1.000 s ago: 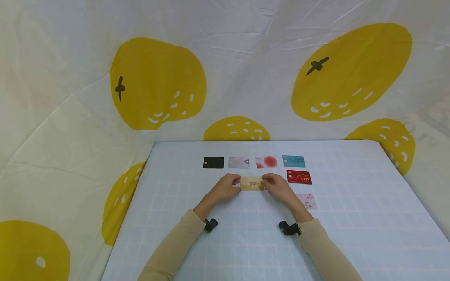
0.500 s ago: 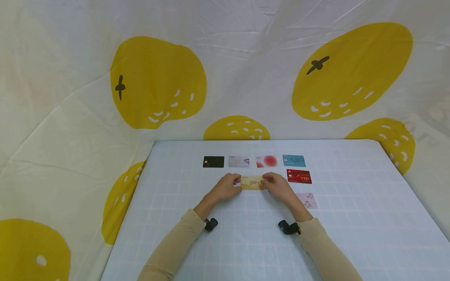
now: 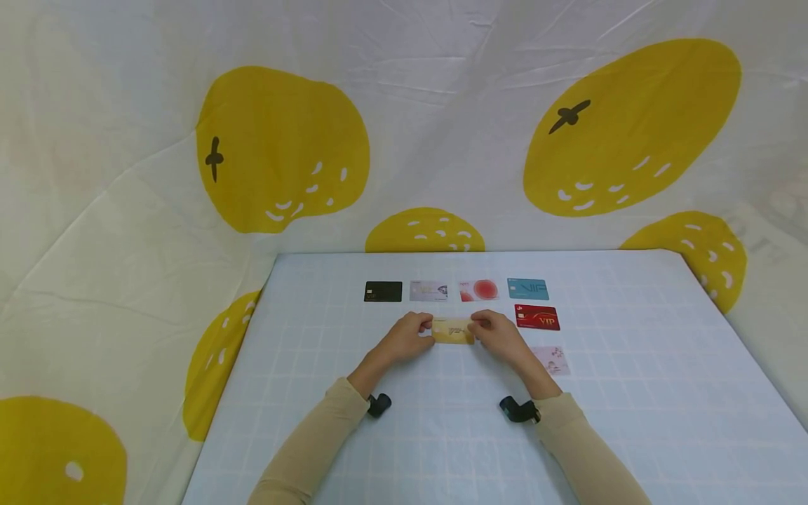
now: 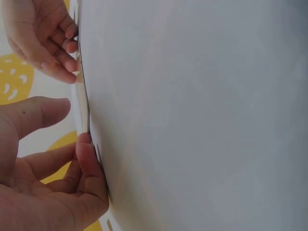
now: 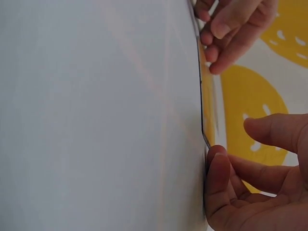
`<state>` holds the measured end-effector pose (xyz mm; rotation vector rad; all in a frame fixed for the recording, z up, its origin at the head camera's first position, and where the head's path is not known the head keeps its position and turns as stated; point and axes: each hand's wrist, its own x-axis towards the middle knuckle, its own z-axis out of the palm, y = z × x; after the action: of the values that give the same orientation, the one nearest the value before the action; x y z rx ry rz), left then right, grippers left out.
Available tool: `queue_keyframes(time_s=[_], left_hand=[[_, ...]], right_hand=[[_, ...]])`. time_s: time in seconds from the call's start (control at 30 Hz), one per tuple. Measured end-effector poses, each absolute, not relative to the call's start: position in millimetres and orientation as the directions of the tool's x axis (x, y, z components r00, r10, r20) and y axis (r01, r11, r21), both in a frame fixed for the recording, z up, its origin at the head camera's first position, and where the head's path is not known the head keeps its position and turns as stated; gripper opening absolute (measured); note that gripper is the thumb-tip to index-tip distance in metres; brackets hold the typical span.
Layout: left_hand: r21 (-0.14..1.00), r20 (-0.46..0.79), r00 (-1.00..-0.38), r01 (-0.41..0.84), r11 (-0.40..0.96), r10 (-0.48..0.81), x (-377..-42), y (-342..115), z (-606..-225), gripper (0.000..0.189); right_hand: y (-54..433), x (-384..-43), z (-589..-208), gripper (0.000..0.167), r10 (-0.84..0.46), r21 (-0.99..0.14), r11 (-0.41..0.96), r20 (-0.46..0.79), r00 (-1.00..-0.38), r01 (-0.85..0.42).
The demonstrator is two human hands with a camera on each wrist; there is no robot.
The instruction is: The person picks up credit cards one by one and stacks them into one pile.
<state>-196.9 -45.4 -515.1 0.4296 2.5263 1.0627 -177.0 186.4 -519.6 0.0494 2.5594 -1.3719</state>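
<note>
Between my two hands a gold card (image 3: 452, 330) lies flat, close on the cloth, pale gold with faint lettering. My left hand (image 3: 407, 335) holds its left end, fingers curled against the edge; in the left wrist view the thumb (image 4: 53, 111) stands apart above. At the other end my right hand (image 3: 497, 333) holds the card, its fingertips overlapping the corner. Seen edge-on in the right wrist view, the gold card (image 5: 207, 96) is a thin strip with curled fingers (image 5: 217, 166) right at its near end.
Behind lie black (image 3: 383, 292), silver (image 3: 429, 291), white-and-red (image 3: 478, 290) and teal (image 3: 528, 289) cards in a row. A red VIP card (image 3: 537, 318) and a pink floral card (image 3: 555, 360) lie right, the latter partly behind the right forearm. A cloth-covered table (image 3: 435, 449) meets a fruit-patterned backdrop.
Both hands keep their places at the gold card's ends. The card shifts very slightly and the light on its face changes; the other cards stay where they were.
</note>
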Motion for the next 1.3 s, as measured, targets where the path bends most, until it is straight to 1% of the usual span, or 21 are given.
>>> queue_keyframes(time_s=[0.63,1.17,1.3], left_hand=[[0.737,-0.205,-0.899,0.118,0.665,0.387,-196,-46,-513,0.05],[0.764,-0.153,-0.92,0.122,0.633,0.362,-194,-56,-516,0.05],[0.767,-0.13,-0.934,0.118,0.631,0.333,-196,-65,-518,0.049]], right_hand=[[184,-179,-517,0.042,-0.093,-0.824,0.551,-0.217,-0.972,0.132],[182,-180,-516,0.041,-0.086,-0.836,0.53,-0.218,-0.972,0.14],[182,-181,-513,0.042,-0.096,-0.835,0.538,-0.193,-0.977,0.112]])
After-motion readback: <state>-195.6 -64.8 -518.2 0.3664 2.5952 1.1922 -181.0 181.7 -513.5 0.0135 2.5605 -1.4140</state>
